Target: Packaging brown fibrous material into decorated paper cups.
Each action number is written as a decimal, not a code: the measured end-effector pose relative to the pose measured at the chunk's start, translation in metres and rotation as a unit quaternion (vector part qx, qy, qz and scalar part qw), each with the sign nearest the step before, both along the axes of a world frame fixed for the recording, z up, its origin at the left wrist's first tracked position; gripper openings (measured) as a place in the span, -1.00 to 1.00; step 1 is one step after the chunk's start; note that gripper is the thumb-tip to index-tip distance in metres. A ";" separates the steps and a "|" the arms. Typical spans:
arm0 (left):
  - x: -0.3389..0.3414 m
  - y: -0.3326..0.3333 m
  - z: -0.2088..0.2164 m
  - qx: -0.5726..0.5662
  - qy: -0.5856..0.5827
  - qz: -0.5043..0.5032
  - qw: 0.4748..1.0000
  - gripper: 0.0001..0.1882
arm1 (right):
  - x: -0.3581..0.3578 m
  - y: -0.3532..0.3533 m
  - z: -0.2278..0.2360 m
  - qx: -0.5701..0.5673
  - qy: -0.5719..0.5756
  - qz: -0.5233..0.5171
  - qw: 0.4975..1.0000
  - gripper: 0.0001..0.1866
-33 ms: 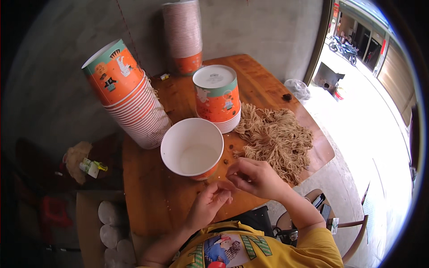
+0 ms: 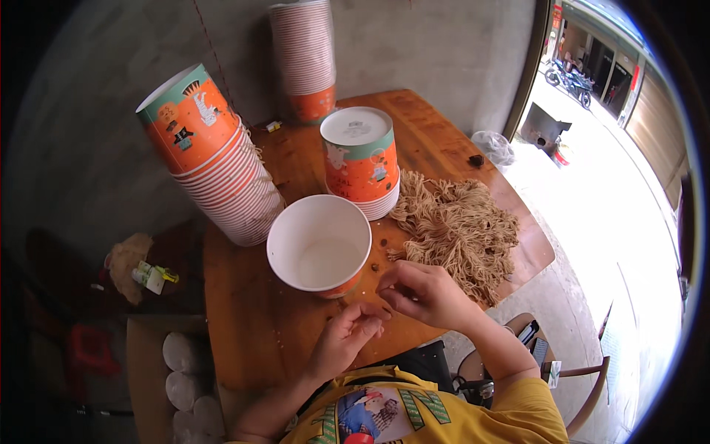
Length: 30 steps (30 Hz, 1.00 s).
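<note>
My left hand (image 2: pixel 346 334) and my right hand (image 2: pixel 429 293) are close together above the near part of the wooden table (image 2: pixel 259 325). Fingers and thumb are drawn together on both. Anything pinched in them is too small or thin to make out. Just beyond them an open paper bucket (image 2: pixel 318 251), white inside and orange outside, stands upright with its mouth up. To the right of it lies a loose heap of tan strings (image 2: pixel 462 237), close to my right hand. Behind the open bucket, a short upside-down stack of orange and green paper buckets (image 2: pixel 360 166) rests on the table.
A tall stack of nested buckets (image 2: pixel 214 170) leans at the left; another stack (image 2: pixel 303 59) stands by the wall. A cardboard box (image 2: pixel 140 370) with white rolls sits at the lower left. A wooden chair (image 2: pixel 588 377) and a clear plastic bag (image 2: pixel 493 148) are at the right.
</note>
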<state>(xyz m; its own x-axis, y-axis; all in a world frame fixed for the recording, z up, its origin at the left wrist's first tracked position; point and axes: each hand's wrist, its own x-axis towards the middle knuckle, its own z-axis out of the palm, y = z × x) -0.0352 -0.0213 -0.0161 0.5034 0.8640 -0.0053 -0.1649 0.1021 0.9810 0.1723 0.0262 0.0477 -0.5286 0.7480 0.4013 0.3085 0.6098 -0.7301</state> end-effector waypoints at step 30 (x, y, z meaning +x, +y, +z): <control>0.003 0.017 0.042 0.579 0.507 0.125 0.626 -0.79 | -0.018 -0.014 -0.056 -0.109 0.109 0.015 0.988 -0.71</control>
<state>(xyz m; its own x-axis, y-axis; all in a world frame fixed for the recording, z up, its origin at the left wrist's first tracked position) -0.0318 -0.0047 0.0260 0.5972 0.6348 0.4903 0.7332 -0.6799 -0.0129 0.1543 0.0125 -0.0083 -0.4712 0.8141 0.3395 0.1134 0.4377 -0.8919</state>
